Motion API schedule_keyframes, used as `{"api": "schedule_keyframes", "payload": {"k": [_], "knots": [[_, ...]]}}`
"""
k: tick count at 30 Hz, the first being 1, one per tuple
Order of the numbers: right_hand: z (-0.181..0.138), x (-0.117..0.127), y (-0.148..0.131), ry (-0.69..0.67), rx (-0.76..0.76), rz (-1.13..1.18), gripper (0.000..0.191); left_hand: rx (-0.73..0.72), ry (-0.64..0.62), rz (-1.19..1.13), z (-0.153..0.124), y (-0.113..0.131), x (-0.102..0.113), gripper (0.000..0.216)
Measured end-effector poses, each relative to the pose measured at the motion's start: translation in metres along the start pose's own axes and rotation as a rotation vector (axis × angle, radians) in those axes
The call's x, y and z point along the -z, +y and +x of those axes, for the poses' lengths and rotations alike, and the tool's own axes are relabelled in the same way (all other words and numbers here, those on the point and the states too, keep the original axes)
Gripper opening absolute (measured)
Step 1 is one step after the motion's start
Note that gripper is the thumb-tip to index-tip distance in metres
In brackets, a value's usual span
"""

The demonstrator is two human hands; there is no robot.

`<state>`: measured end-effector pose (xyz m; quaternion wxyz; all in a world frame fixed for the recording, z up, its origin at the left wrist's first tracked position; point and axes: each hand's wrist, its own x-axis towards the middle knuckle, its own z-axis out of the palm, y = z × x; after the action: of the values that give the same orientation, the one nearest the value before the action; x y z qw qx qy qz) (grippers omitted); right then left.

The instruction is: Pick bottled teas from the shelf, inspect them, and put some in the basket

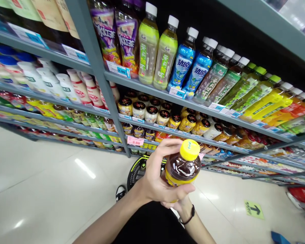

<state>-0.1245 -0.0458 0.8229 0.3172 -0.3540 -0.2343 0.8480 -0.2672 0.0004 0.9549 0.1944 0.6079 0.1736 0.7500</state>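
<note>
A bottle of dark brown drink (182,166) with a yellow cap and a yellow label is held up in front of my body, its cap towards me. My left hand (154,174) wraps round its side, with the fingers behind it and the thumb across the front. Below, my right hand (178,204) is at the lower part of the bottle, mostly hidden behind the left hand and the bottle; its fingers hardly show. A dark band is on the right wrist. The bottle's base is out of sight.
Grey shelves (200,110) ahead hold rows of bottled drinks (165,54), jars (152,114) and price tags. A black basket with a green rim (135,173) stands on the floor near my shoe (120,192). A yellow arrow sign (254,209) lies on the floor to the right.
</note>
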Motion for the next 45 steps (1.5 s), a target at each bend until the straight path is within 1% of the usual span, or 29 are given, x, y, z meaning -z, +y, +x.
{"api": "schedule_keyframes", "payload": {"k": [2, 4, 10, 12, 15, 17, 18, 20, 21, 23, 24, 26, 28, 31, 34, 36, 38, 40, 43, 45], "knots": [[0.001, 0.002, 0.001, -0.015, -0.015, 0.016, 0.091, 0.008, -0.003, -0.001, 0.000, -0.002, 0.000, 0.076], [0.001, 0.003, 0.001, -0.026, 0.004, 0.047, 0.089, 0.022, -0.007, -0.006, -0.001, -0.003, 0.000, 0.074], [0.001, -0.001, -0.002, -0.142, 0.001, 0.058, 0.096, 0.023, 0.002, -0.030, -0.005, -0.004, -0.002, 0.076], [0.002, -0.004, -0.004, -0.170, 0.016, 0.089, 0.092, 0.035, 0.003, -0.035, -0.006, -0.004, -0.001, 0.075], [-0.001, -0.015, -0.011, -0.288, -0.001, 0.159, 0.082, 0.115, 0.018, -0.028, -0.003, -0.005, 0.005, 0.071], [-0.006, -0.026, -0.019, -0.375, -0.039, 0.216, 0.077, 0.228, 0.116, -0.008, 0.000, -0.009, 0.011, 0.060], [-0.009, -0.031, -0.023, -0.409, -0.053, 0.243, 0.077, 0.294, 0.200, 0.001, 0.002, -0.012, 0.014, 0.053], [-0.015, -0.041, -0.032, -0.434, -0.054, 0.284, 0.076, 0.441, 0.403, -0.013, 0.005, -0.020, 0.021, 0.040], [-0.018, -0.044, -0.036, -0.439, -0.056, 0.289, 0.076, 0.521, 0.494, -0.033, 0.005, -0.024, 0.023, 0.039], [-0.022, -0.048, -0.043, -0.446, -0.064, 0.261, 0.080, 0.677, 0.631, -0.085, 0.004, -0.034, 0.027, 0.044], [-0.022, -0.049, -0.046, -0.447, -0.070, 0.229, 0.083, 0.756, 0.679, -0.121, 0.002, -0.038, 0.028, 0.047], [-0.021, -0.051, -0.050, -0.447, -0.075, 0.149, 0.087, 0.898, 0.732, -0.196, -0.003, -0.046, 0.029, 0.053], [-0.020, -0.053, -0.051, -0.433, -0.067, 0.089, 0.089, 0.999, 0.746, -0.265, -0.008, -0.052, 0.029, 0.055], [-0.019, -0.058, -0.052, -0.407, -0.028, 0.064, 0.088, 1.057, 0.742, -0.307, -0.013, -0.058, 0.031, 0.054], [-0.020, -0.063, -0.052, -0.342, 0.082, 0.009, 0.077, 1.094, 0.739, -0.343, -0.012, -0.059, 0.036, 0.051], [-0.021, -0.063, -0.050, -0.274, 0.155, -0.047, 0.066, 1.101, 0.711, -0.397, -0.007, -0.059, 0.042, 0.055], [-0.020, -0.060, -0.045, -0.171, 0.224, -0.106, 0.052, 1.078, 0.692, -0.428, -0.001, -0.057, 0.048, 0.062], [-0.019, -0.053, -0.041, -0.027, 0.325, -0.181, 0.047, 1.026, 0.695, -0.404, 0.004, -0.055, 0.054, 0.061], [-0.018, -0.041, -0.037, 0.173, 0.541, -0.357, 0.056, 0.991, 0.687, -0.389, 0.007, -0.052, 0.062, 0.057], [-0.019, -0.033, -0.038, 0.239, 0.678, -0.532, 0.061, 1.010, 0.669, -0.423, 0.005, -0.052, 0.065, 0.057]]}}
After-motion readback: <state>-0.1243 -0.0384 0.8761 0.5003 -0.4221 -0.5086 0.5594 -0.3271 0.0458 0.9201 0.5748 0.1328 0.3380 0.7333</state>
